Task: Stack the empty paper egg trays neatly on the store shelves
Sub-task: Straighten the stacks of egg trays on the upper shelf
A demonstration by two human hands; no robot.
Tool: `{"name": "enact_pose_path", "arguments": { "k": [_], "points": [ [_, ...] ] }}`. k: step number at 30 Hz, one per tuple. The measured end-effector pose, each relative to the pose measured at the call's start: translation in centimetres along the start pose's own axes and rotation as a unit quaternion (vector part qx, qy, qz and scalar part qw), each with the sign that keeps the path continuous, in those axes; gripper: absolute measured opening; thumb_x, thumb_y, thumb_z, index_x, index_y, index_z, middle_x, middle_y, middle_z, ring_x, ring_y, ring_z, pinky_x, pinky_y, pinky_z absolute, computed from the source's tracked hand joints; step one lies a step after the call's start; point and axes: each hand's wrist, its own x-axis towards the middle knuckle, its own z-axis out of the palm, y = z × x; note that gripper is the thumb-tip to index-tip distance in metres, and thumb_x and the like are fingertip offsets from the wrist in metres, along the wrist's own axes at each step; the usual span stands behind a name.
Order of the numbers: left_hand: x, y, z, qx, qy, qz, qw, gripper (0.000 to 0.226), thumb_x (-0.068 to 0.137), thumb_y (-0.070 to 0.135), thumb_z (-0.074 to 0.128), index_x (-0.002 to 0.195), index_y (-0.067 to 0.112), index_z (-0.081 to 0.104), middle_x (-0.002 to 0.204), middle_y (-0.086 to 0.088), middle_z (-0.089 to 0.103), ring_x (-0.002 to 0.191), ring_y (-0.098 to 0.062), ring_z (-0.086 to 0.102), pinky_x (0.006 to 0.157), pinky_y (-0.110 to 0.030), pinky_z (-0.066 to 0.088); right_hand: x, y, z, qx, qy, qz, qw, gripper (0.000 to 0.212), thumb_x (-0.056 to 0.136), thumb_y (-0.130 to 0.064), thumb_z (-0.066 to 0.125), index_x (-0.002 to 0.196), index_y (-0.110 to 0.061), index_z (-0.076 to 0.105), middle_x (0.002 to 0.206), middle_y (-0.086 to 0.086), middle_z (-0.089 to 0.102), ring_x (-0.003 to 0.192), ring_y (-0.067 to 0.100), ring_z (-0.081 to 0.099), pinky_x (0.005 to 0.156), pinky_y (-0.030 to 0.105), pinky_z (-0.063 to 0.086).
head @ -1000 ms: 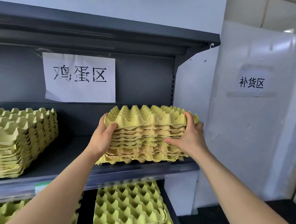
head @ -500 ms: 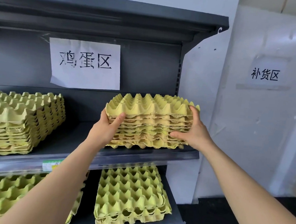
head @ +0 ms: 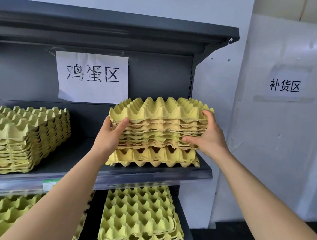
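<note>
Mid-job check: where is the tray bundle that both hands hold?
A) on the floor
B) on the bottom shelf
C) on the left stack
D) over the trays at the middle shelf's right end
D: left hand and right hand grip the bundle by its sides, directly over the lower trays at the right end of the middle shelf.

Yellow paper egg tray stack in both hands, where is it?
Head view, right of centre: the yellow paper egg tray stack is at the right end of the grey middle shelf, between left hand and right hand, below-right of the white paper sign.
</note>
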Motion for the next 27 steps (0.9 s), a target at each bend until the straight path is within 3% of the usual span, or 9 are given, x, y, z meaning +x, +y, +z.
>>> {"name": "enact_pose_path", "arguments": {
  "k": [7,11,18,23,27],
  "points": [
    [-0.1,0.3,-2.3,-0.007,0.047,0.048,0.998,0.064,0.078,0.07,0.061,0.133,0.04,0.046,0.124,0.018,0.062,0.115,-0.012,0.06,0.1,-0.046,0.049,-0.2,-1.9,1.4,0.017,0.004,-0.025,1.0,0.104,0.061,-0.032,0.089,0.142,-0.034,0.024,0.144,0.004,0.04,0.128,0.024,0.042,0.094,0.032,0.037],
    [-0.4,-1.5,-3.0,0.022,0.036,0.017,0.999,0.057,0.085,0.064,0.057,0.135,0.039,0.044,0.124,0.015,0.061,0.116,-0.015,0.058,0.102,-0.046,0.046,-1.3,-1.1,3.2,0.008,-0.023,0.0,1.0,0.105,0.061,-0.033,0.089,0.142,-0.035,0.023,0.144,0.006,0.04,0.127,0.025,0.043,0.094,0.033,0.037],
    [-0.9,-3.3,-2.2,0.031,0.011,-0.021,0.999,0.069,0.088,0.064,0.051,0.147,0.038,0.025,0.131,0.013,0.053,0.12,-0.018,0.053,0.106,-0.044,0.042,-1.3,0.6,3.5,-0.059,-0.085,0.001,0.995,0.105,0.065,-0.046,0.084,0.143,-0.035,0.014,0.141,0.012,0.041,0.124,0.03,0.044,0.094,0.036,0.039],
    [-1.1,-3.6,-2.0,0.029,-0.003,-0.024,0.999,0.083,0.082,0.063,0.061,0.149,0.04,0.016,0.128,0.013,0.053,0.113,-0.016,0.055,0.095,-0.034,0.044,-1.7,1.4,3.2,-0.049,-0.115,0.0,0.992,0.11,0.068,-0.042,0.084,0.144,-0.042,0.005,0.144,0.011,0.041,0.127,0.028,0.044,0.094,0.033,0.038],
    [-0.9,-3.7,-2.1,-0.007,-0.021,-0.023,0.999,0.091,0.075,0.059,0.069,0.147,0.039,0.019,0.129,0.012,0.055,0.116,-0.015,0.057,0.098,-0.038,0.048,-2.1,1.5,3.3,-0.046,-0.117,0.005,0.992,0.117,0.066,-0.036,0.086,0.143,-0.048,-0.002,0.141,0.015,0.042,0.123,0.03,0.047,0.095,0.035,0.039]
  ]
}}
